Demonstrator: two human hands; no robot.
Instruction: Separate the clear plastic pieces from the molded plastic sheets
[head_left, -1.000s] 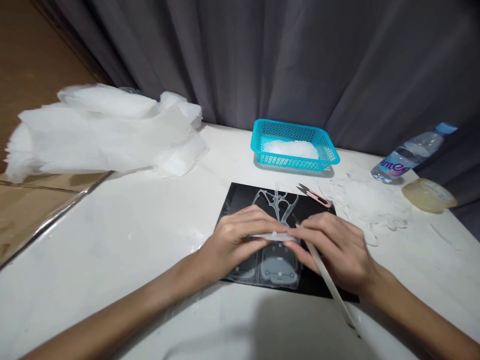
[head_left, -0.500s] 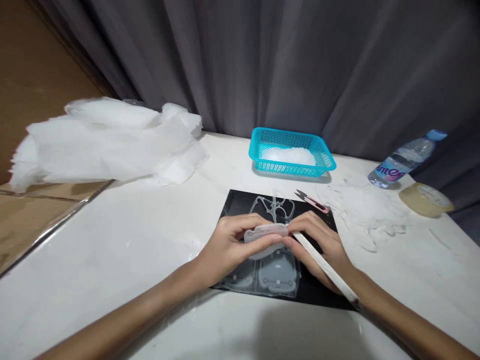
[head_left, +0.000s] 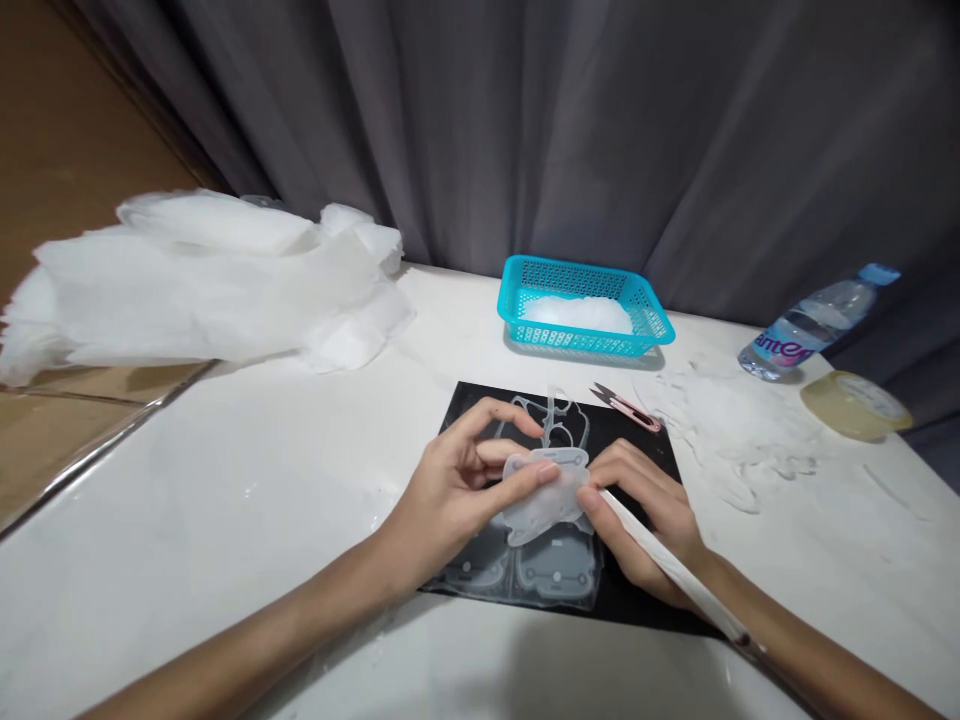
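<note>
My left hand pinches a translucent silicone piece between thumb and fingers, lifted just above a black mat. My right hand grips the same piece at its right edge and also holds a thin white stick tool that slants toward me. Beneath the hands, a clear moulded sheet with rounded shapes lies flat on the mat, and a cut-out frame of it shows beyond the fingers.
Small pink snips lie at the mat's far right corner. A turquoise basket with white pieces stands behind. White scraps, a water bottle and a tape roll are at right. Crumpled white wrapping lies at left.
The silicone piece has come up off the sheet and turned from edge-on to face me. My left fingers have spread a little. The right hand has dropped slightly with the stick.
</note>
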